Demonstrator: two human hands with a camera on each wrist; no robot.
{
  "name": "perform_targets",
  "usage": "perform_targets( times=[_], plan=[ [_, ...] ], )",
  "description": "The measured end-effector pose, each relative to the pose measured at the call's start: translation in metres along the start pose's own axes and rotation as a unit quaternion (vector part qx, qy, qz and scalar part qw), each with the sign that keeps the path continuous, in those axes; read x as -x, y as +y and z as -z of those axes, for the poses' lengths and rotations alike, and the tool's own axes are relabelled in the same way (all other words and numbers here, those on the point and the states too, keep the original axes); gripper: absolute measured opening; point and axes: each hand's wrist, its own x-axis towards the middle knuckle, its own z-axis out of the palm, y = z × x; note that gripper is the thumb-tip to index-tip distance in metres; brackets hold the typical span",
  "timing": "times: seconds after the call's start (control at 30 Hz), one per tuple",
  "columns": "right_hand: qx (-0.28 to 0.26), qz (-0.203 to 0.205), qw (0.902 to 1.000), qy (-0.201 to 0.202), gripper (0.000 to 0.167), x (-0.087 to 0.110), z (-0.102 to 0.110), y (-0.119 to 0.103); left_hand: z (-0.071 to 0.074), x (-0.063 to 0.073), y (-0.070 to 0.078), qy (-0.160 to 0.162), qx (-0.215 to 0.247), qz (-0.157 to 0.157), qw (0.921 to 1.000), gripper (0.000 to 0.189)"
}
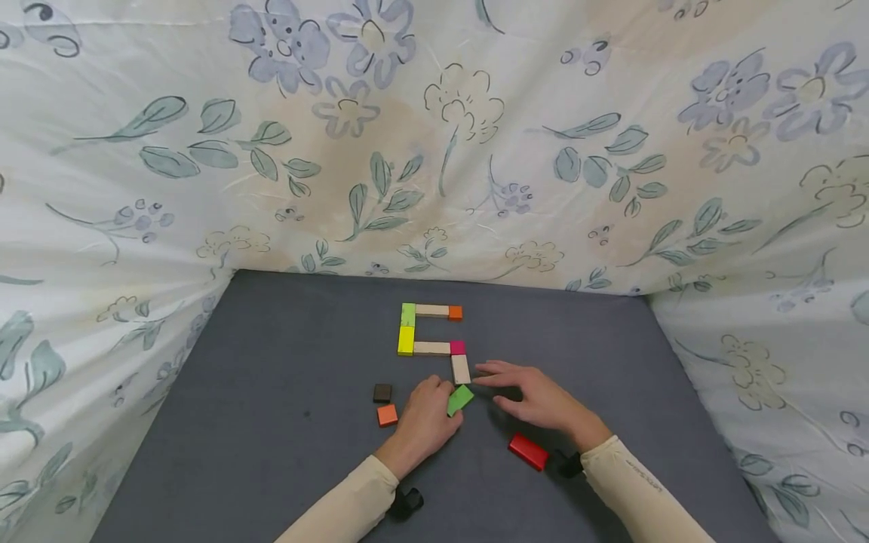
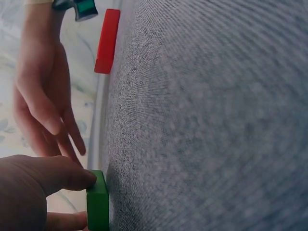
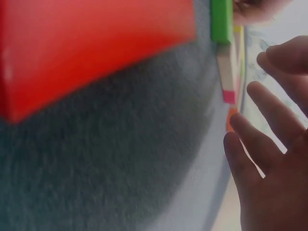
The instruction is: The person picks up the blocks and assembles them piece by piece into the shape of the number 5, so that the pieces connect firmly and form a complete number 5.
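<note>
My left hand [image 1: 424, 422] pinches a green block [image 1: 459, 400] between thumb and fingers, at the lower end of a row of blocks. In the left wrist view, the thumb presses on top of that green block [image 2: 98, 202], close to the cloth. My right hand [image 1: 539, 396] hovers to the right with fingers spread and holds nothing. Its fingertips are near a plain wooden block [image 1: 460, 369], which meets a pink block [image 1: 458, 348]. Leftward from the pink one runs another wooden block to a yellow block [image 1: 405, 341].
Above the yellow lies a light green block [image 1: 408, 314], then a wooden block [image 1: 431, 310] and an orange block [image 1: 455, 313]. A dark brown block [image 1: 382, 393] and an orange-red block [image 1: 387, 415] lie left of my left hand. A red block [image 1: 528, 452] lies below my right hand.
</note>
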Motion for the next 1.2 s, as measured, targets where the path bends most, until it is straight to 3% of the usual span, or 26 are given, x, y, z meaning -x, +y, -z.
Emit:
perform_targets(
  times=[0.27, 0.8, 0.93, 1.07, 1.13, 1.2],
  plan=[
    [-0.012, 0.010, 0.9988, -0.046, 0.046, -0.009, -0.006, 0.000, 0.004, 0.002, 0.001, -0.004, 0.010, 0.007, 0.9999, 0.032],
    [-0.015, 0.020, 0.9980, -0.058, 0.048, -0.011, -0.006, 0.001, 0.006, 0.004, 0.003, -0.017, 0.020, 0.020, 0.9995, 0.035],
    [-0.013, 0.014, 0.9978, -0.063, 0.048, -0.010, -0.004, -0.002, 0.008, 0.006, 0.002, -0.001, 0.028, 0.014, 0.9995, 0.033],
    [-0.011, 0.014, 0.9975, -0.069, 0.048, -0.010, -0.004, -0.002, 0.013, 0.011, 0.006, 0.054, 0.027, -0.025, 0.9979, 0.030],
    [-0.012, 0.015, 0.9974, -0.069, 0.049, -0.010, -0.004, -0.002, 0.016, 0.013, 0.011, 0.078, 0.026, -0.071, 0.9941, 0.028],
    [-0.015, 0.020, 0.9975, -0.067, 0.049, -0.011, -0.003, -0.001, 0.020, 0.015, 0.017, 0.077, 0.024, -0.132, 0.9880, 0.027]
  ],
)
